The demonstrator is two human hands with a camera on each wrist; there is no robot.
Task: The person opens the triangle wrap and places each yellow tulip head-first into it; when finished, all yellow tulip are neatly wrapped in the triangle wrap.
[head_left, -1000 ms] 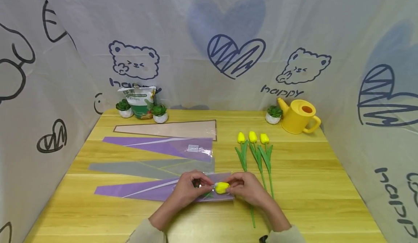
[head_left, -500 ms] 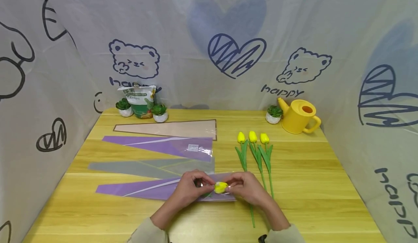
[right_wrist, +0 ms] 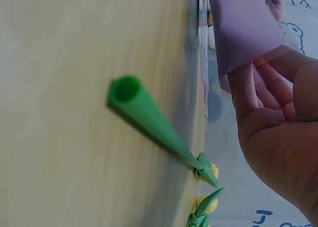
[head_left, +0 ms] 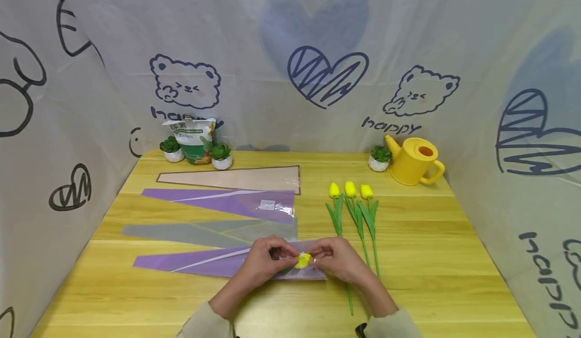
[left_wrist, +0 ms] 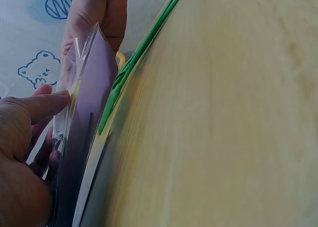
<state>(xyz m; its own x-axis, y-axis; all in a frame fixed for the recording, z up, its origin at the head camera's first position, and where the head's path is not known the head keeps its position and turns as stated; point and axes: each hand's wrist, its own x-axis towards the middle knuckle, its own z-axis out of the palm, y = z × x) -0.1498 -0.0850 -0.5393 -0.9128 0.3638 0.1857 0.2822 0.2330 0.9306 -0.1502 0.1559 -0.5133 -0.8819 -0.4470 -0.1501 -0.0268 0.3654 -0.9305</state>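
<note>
A purple film sleeve (head_left: 199,262) lies flat near the table's front edge, its wide mouth to the right. My left hand (head_left: 265,262) pinches the clear edge of that mouth. My right hand (head_left: 338,260) pinches the same edge from the right. A yellow tulip bloom (head_left: 302,260) shows between the two sets of fingertips. In the left wrist view the purple sleeve (left_wrist: 87,132) stands on edge beside a green stem and leaf (left_wrist: 124,73). In the right wrist view my fingers (right_wrist: 271,95) curl against the sleeve's clear film (right_wrist: 243,33).
Three yellow tulips (head_left: 350,190) lie right of the hands, and a green stem (head_left: 349,297) runs under my right wrist. Grey (head_left: 199,233), purple (head_left: 227,203) and beige (head_left: 236,179) sleeves lie behind. A yellow watering can (head_left: 414,162), small potted plants (head_left: 380,158) and a bag (head_left: 195,141) line the back edge.
The yellow bloom has slid a little to the left and less of it shows. My two hands have drawn closer together at the sleeve's mouth.
</note>
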